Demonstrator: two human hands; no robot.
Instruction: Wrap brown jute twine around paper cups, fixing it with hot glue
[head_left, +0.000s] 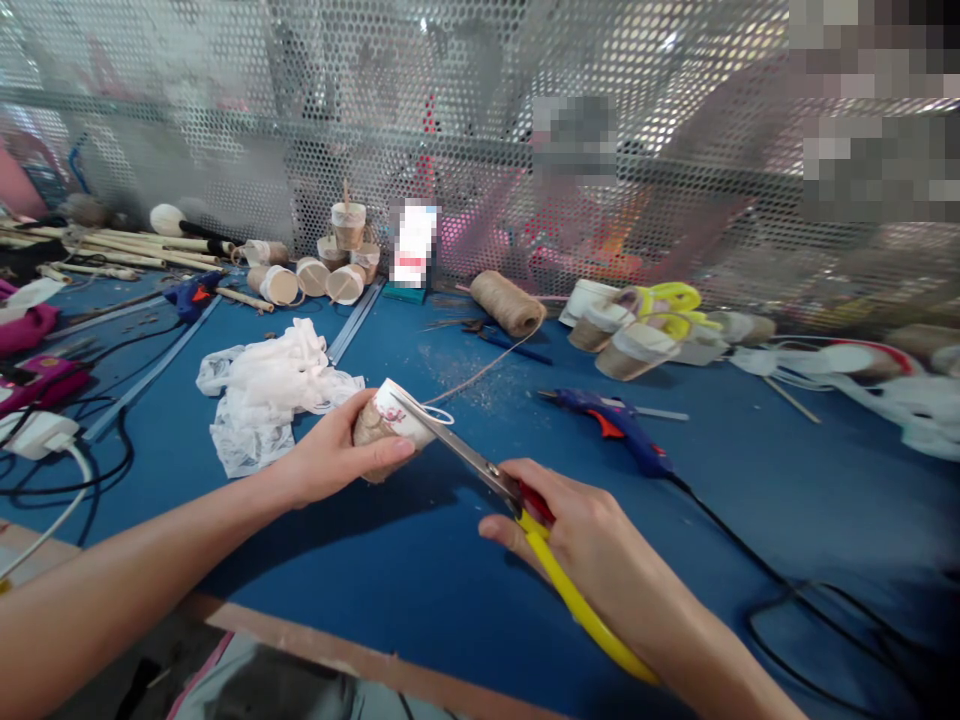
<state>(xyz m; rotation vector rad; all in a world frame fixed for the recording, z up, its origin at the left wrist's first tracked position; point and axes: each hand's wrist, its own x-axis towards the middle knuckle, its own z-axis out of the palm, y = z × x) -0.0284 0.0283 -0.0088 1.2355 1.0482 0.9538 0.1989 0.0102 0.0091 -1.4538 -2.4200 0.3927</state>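
Low over the blue table, my left hand (pixel 349 455) is wrapped round a small paper cup (pixel 397 412). The cup is tilted, with brown twine round its lower part and a white printed band above. My right hand (pixel 574 520) grips a pair of scissors (pixel 480 462) with yellow and red handles. The blades point at the cup's rim, next to a thin white loop of cord (pixel 444 414). Whether the blades touch the cord is hard to tell. From the twine spool (pixel 506 303), a strand runs toward the cup.
White lace (pixel 277 385) lies left of the cup. A blue glue gun (pixel 611 425) with a black cable rests at right; another glue gun (pixel 191 295) is at left. Twine-wrapped cups (pixel 349 228) stand along the perforated metal screen (pixel 480 130). More cups (pixel 637 350) sit at right.
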